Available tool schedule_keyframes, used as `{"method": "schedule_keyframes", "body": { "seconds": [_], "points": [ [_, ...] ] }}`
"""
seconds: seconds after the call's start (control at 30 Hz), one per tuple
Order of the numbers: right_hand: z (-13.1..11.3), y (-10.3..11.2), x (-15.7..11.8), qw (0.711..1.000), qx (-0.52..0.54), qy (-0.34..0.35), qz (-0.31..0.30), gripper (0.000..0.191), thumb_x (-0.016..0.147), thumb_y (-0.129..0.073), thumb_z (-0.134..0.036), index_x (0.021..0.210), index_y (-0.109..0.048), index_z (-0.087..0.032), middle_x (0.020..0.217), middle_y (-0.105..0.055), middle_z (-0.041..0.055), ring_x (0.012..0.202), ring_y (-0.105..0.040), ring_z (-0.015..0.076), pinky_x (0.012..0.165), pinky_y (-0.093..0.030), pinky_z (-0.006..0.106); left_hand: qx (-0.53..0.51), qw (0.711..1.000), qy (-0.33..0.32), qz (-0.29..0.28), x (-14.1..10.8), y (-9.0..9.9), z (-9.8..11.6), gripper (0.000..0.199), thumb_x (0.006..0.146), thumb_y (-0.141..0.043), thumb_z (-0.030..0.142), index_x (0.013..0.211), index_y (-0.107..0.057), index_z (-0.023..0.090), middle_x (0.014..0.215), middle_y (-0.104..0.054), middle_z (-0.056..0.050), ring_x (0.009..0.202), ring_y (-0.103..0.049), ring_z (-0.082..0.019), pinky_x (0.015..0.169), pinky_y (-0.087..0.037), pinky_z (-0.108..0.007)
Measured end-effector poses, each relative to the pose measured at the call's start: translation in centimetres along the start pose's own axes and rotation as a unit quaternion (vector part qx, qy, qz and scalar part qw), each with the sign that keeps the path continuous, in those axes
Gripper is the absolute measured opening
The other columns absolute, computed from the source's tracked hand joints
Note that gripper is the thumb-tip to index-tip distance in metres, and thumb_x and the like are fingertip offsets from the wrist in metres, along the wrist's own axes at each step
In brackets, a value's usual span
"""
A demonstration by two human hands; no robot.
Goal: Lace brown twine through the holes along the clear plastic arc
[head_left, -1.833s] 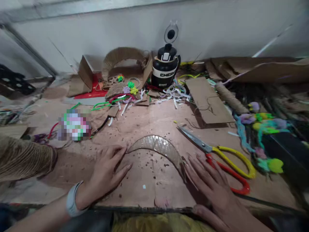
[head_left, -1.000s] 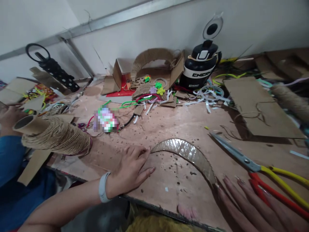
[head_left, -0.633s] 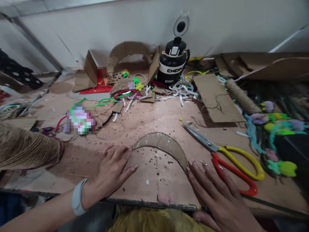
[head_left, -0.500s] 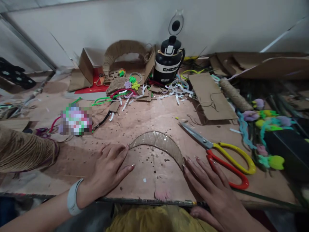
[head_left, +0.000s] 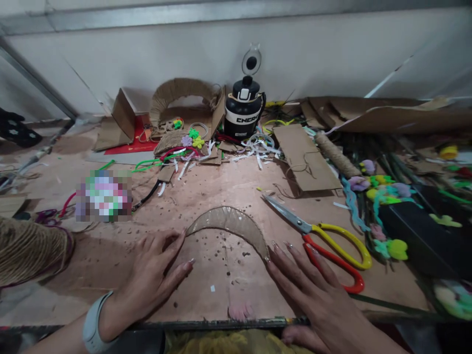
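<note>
A brown crescent-shaped piece (head_left: 230, 221) with shiny patches lies flat on the table (head_left: 206, 305), its curve bulging away from me. My left hand (head_left: 149, 275) rests beside it, fingertips at its left tip, thumb and fingers apart. At the right tip, my right hand (head_left: 313, 290) lies with fingers spread, touching the end. Scissors (head_left: 308, 226) with one yellow and one red handle lie right of the crescent, their red handle partly behind my right-hand fingers.
A twine cone (head_left: 33, 248) is at the left edge. Toward the wall stand a black bottle (head_left: 241, 110) and a twine-wrapped arch (head_left: 180, 91). Cardboard (head_left: 308, 157), a twine roll (head_left: 341, 155), fuzzy flowers (head_left: 398, 250) and a black box (head_left: 424, 236) are at right.
The view has shifted, so the table items appear further left and slightly lower. Both hands remain at the crescent's tips, with no clear change of pose.
</note>
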State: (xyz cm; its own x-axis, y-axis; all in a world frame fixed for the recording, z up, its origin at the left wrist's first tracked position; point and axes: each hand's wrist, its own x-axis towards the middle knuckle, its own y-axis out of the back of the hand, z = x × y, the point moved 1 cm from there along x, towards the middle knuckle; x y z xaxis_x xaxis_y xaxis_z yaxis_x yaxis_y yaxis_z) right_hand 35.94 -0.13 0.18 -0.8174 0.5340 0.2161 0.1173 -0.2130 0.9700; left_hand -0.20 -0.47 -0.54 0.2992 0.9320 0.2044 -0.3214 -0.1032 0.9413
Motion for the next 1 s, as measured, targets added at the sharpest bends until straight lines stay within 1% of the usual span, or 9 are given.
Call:
{"method": "schedule_keyframes", "body": {
  "seconds": [0.1,0.23,0.37,0.43,0.53,0.6,0.7,0.83,1.0],
  "points": [
    [1.8,0.7,0.6,0.999,0.046,-0.004,-0.008,0.091,0.083,-0.044,-0.078,0.147,-0.043,-0.014,0.15,-0.046,0.0173,0.142,-0.031,0.0378,0.115,-0.02,0.054,-0.031,0.999,0.008,0.009,0.1,0.2,-0.3,0.046,0.096,-0.05,0.042,0.137,-0.054,0.024,0.118,-0.062,-0.011,0.105,-0.057,-0.029,0.087,-0.044,-0.043],
    [5.8,1.3,2.5,0.989,0.101,-0.099,0.04,0.046,0.097,-0.045,-0.039,0.138,-0.054,-0.019,0.131,-0.064,0.0115,0.124,-0.052,0.0288,0.104,-0.038,0.045,-0.074,0.996,0.034,0.019,0.7,1.0,-0.8,0.044,0.098,-0.047,0.037,0.141,-0.049,0.025,0.12,-0.06,-0.011,0.108,-0.057,-0.027,0.087,-0.047,-0.041],
    [10.0,0.3,6.1,0.971,-0.054,-0.227,0.044,0.032,0.096,-0.048,-0.037,0.108,-0.069,-0.016,0.108,-0.069,0.0161,0.1,-0.058,0.0325,0.086,-0.042,0.048,-0.083,0.995,0.035,0.037,2.2,1.8,-0.9,0.039,0.098,-0.048,0.036,0.134,-0.054,0.026,0.123,-0.058,-0.011,0.113,-0.055,-0.028,0.096,-0.046,-0.047],
    [11.3,-0.8,7.5,0.964,-0.121,-0.235,0.007,0.034,0.097,-0.046,-0.038,0.097,-0.069,-0.013,0.105,-0.067,0.0197,0.098,-0.056,0.0351,0.082,-0.041,0.049,-0.082,0.995,0.025,0.057,3.0,2.2,-0.8,0.038,0.097,-0.05,0.036,0.133,-0.055,0.026,0.123,-0.057,-0.011,0.114,-0.054,-0.029,0.099,-0.044,-0.05],
    [12.6,-2.0,8.4,0.966,-0.129,-0.223,-0.024,0.03,0.097,-0.042,-0.029,0.087,-0.065,-0.014,0.099,-0.066,0.0198,0.098,-0.055,0.0346,0.081,-0.039,0.048,-0.077,0.993,0.016,0.093,4.1,2.9,-0.9,0.039,0.095,-0.053,0.036,0.132,-0.055,0.025,0.124,-0.057,-0.011,0.115,-0.054,-0.029,0.1,-0.044,-0.05],
    [13.4,-1.9,8.7,0.967,-0.086,-0.24,-0.002,0.026,0.096,-0.043,-0.028,0.084,-0.063,-0.016,0.096,-0.066,0.0174,0.096,-0.056,0.032,0.081,-0.039,0.045,-0.074,0.992,0.01,0.107,4.9,3.4,-1.1,0.038,0.095,-0.054,0.036,0.131,-0.056,0.025,0.124,-0.056,-0.01,0.115,-0.054,-0.028,0.099,-0.044,-0.048],
    [14.5,-0.5,9.8,0.96,0.085,-0.263,0.036,0.026,0.096,-0.044,-0.036,0.084,-0.059,-0.018,0.089,-0.066,0.0131,0.085,-0.059,0.0263,0.075,-0.043,0.039,-0.081,0.989,-0.008,0.124,6.6,4.1,-1.3,0.035,0.095,-0.055,0.037,0.128,-0.059,0.024,0.123,-0.057,-0.01,0.114,-0.055,-0.027,0.098,-0.045,-0.045],
    [14.4,1.5,13.8,0.917,0.333,-0.221,0.0,0.031,0.097,-0.041,-0.047,0.084,-0.053,-0.021,0.073,-0.066,0.0047,0.065,-0.059,0.0182,0.062,-0.045,0.031,-0.127,0.983,-0.043,0.128,10.2,4.4,-0.6,0.036,0.097,-0.054,0.038,0.129,-0.059,0.022,0.125,-0.057,-0.011,0.116,-0.055,-0.024,0.102,-0.045,-0.044],
    [11.5,2.3,19.8,0.928,0.359,-0.092,-0.032,0.032,0.096,-0.046,-0.047,0.081,-0.058,-0.02,0.069,-0.064,0.0023,0.061,-0.057,0.0152,0.058,-0.042,0.026,-0.198,0.97,-0.098,0.098,13.9,4.3,0.9,0.034,0.096,-0.057,0.035,0.125,-0.062,0.018,0.121,-0.062,-0.011,0.116,-0.056,-0.022,0.103,-0.044,-0.041]
  ]
}}
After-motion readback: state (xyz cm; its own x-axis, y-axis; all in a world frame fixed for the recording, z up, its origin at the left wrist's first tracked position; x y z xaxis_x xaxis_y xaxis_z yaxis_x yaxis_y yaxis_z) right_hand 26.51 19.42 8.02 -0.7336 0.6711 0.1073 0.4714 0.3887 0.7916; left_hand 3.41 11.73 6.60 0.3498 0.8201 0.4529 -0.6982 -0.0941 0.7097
